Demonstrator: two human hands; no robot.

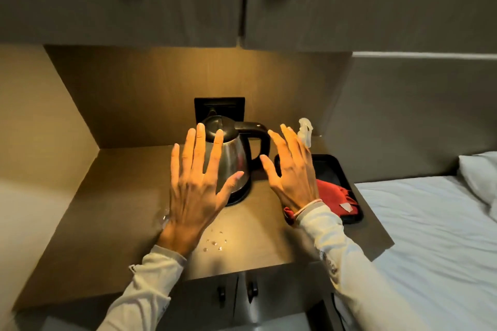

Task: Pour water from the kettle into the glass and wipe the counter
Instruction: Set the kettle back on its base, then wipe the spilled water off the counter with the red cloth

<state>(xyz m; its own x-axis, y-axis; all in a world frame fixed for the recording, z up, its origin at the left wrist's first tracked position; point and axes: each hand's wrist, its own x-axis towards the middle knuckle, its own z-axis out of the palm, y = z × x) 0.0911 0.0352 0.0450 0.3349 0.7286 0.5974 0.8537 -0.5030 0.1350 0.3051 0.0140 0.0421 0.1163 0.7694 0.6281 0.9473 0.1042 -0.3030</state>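
- The kettle (233,161) is sitting on its base at the back-middle of the surface (113,212), steel body, black lid, black handle pointing off to the right.
- A person's left hand (195,191) is hovering in front of the kettle, back of the hand facing the camera, fingers splayed wide, so that grip is fully spread and not holding anything. The thumb is lying across the lower front of the kettle body, but whether it's actually touching can't be told.
- The right hand (291,169) is hanging just right of the kettle near the handle, fingers fanned out too, grip spread and empty. There's a thin pink band on that wrist, and both arms are in pale long sleeves.
- A few water droplets (215,243) are glinting on the surface just in front of the kettle, near the left wrist.
- Something clear and glassy (162,216) is peeking out just left of the left wrist; mostly hidden, so it can't be said for sure if that's the glass.
- A black tray (332,169) is sitting to the right of the kettle, with a red cloth (336,196) bunched up in it.
- A clear spray bottle (305,129) is standing behind the right hand, near the back right corner.
- A black wall socket (219,106) is showing right behind the kettle.
- A bed (430,236) with white sheets is running along the right side.
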